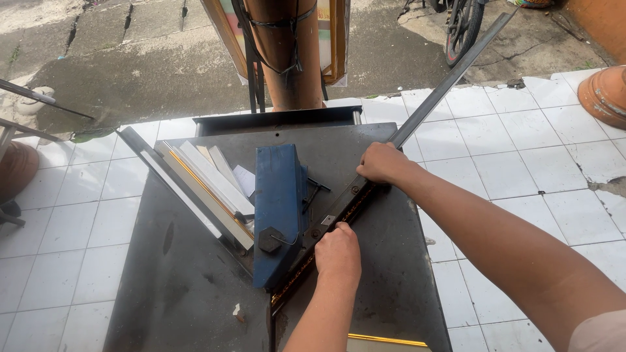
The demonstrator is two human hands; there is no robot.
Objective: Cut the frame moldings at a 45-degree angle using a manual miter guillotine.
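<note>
Dark metal worktop (398, 287) on white tiled floor (521, 163), carrying a blue cutter head (279, 208). 1 long dark moulding strip with gilt edge (339, 221) lies diagonally against the cutter's right side. Left hand (338, 253), fingers curled, presses down on the strip near the cutter; right hand (385, 163) closed around it further up. Pale offcut strips (208, 186) stacked left of the cutter

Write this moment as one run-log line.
left hand: pressing moulding strip | right hand: on strip beside blue cutter | base: metal table
</note>
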